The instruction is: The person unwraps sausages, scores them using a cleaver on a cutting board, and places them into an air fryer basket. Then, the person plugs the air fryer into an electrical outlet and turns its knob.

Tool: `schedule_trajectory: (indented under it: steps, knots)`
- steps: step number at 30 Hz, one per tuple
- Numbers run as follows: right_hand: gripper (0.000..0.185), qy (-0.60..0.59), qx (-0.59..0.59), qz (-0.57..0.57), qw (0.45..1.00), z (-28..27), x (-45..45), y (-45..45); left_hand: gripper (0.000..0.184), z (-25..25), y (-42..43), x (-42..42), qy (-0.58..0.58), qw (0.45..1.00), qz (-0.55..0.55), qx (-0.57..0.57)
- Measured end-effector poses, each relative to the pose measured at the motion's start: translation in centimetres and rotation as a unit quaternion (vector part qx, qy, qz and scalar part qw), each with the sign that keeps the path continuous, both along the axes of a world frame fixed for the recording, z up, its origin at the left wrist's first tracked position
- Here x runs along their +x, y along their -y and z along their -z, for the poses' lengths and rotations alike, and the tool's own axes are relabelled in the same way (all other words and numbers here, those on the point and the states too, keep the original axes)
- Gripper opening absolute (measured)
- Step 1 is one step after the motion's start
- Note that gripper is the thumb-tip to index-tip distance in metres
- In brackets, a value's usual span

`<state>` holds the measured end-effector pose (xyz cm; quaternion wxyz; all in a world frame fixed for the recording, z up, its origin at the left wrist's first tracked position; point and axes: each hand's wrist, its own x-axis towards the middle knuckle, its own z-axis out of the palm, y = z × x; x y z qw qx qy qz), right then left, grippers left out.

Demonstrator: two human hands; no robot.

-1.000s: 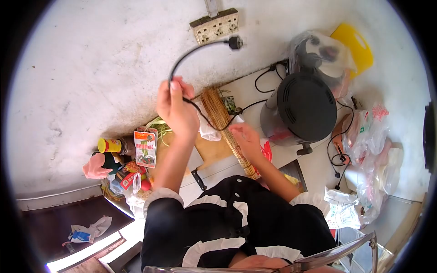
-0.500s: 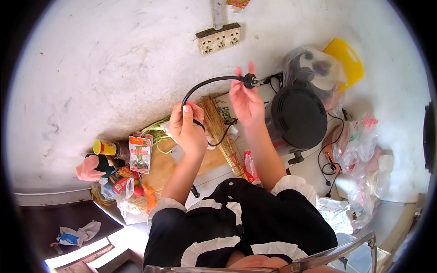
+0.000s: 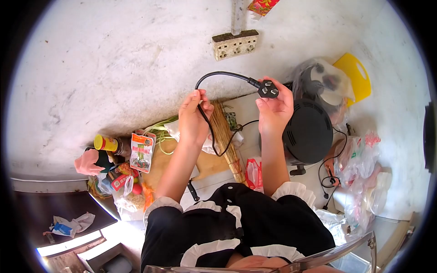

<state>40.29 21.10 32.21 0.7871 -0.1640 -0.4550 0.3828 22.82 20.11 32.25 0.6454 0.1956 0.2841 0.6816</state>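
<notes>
A black three-pin power plug (image 3: 268,89) rests in my right hand (image 3: 278,105), its metal prongs facing me and my fingers closed around it. From the plug, its black cord (image 3: 221,73) arches left to my left hand (image 3: 195,113), which pinches the cord between thumb and fingers. Below that hand the cord hangs in a loop and runs right toward a black-lidded appliance (image 3: 307,132). Above both hands, a grimy multi-socket outlet (image 3: 235,44) is fixed to the white wall, apart from the plug.
A straw broom (image 3: 223,132) lies beside a wooden cutting board (image 3: 210,162). A black-handled knife (image 3: 193,191) sits near me. Jars, a food packet (image 3: 142,152) and bags crowd the left. A yellow board (image 3: 357,77), plastic bags (image 3: 364,182) and another cord occupy the right.
My right fingers have closed around the plug, which has turned so its prongs face me. My left hand still pinches the cord. The whole view has shifted slightly.
</notes>
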Motion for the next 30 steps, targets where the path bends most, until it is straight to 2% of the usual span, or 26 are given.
schedule_trajectory:
  steps: [2, 5, 7, 9, 10, 13, 14, 16, 19, 22, 25, 30]
  knots:
    - [0.049, 0.018, 0.017, 0.027, 0.999, 0.1, -0.1, -0.4, 0.016, 0.6, -1.0, 0.3, -0.007, 0.999, 0.016, -0.041]
    - [0.047, 0.019, -0.016, 0.071, 0.997, 0.5, 0.0, -1.4, 0.018, 2.1, -2.3, -0.1, -0.025, 0.995, 0.093, -0.033]
    - [0.045, 0.008, -0.049, 0.126, 0.991, 0.1, -0.1, -2.6, 0.021, 2.7, -2.9, 0.1, -0.129, 0.983, 0.122, -0.053]
    - [0.042, 0.015, -0.018, 0.200, 0.980, 0.3, 0.1, -5.1, 0.025, 3.8, -3.7, 0.4, -0.241, 0.955, 0.164, -0.058]
    - [0.041, 0.033, 0.000, 0.232, 0.972, 0.6, 0.4, -6.6, 0.032, 5.2, -4.4, 0.3, -0.262, 0.939, 0.217, -0.049]
    - [0.030, 0.084, 0.004, 0.308, 0.948, 1.5, 0.6, -10.8, 0.039, 6.5, -5.0, 1.7, -0.349, 0.909, 0.203, -0.099]
    - [0.028, 0.123, -0.007, 0.331, 0.935, 2.2, 0.9, -12.0, 0.041, 7.5, -5.0, 1.6, -0.470, 0.871, 0.135, -0.050]
    - [0.026, 0.189, -0.038, 0.379, 0.905, 3.6, 1.4, -13.6, 0.047, 9.5, -4.3, 1.5, -0.676, 0.735, -0.011, 0.054]
    - [0.028, 0.299, -0.049, 0.411, 0.860, 4.5, 1.5, -14.4, 0.050, 7.6, -2.2, 1.3, -0.673, 0.731, -0.024, 0.109]
    - [0.030, 0.337, -0.041, 0.420, 0.842, 5.5, 1.3, -15.2, 0.044, 7.0, -0.6, 1.2, -0.684, 0.719, 0.006, 0.121]
    - [0.031, 0.370, 0.007, 0.441, 0.818, 5.7, 1.6, -15.4, 0.042, 7.6, -0.2, 1.0, -0.673, 0.730, 0.019, 0.115]
    - [0.030, 0.391, 0.022, 0.436, 0.811, 5.4, 1.7, -15.4, 0.041, 8.6, -0.1, 1.2, -0.668, 0.736, 0.035, 0.105]
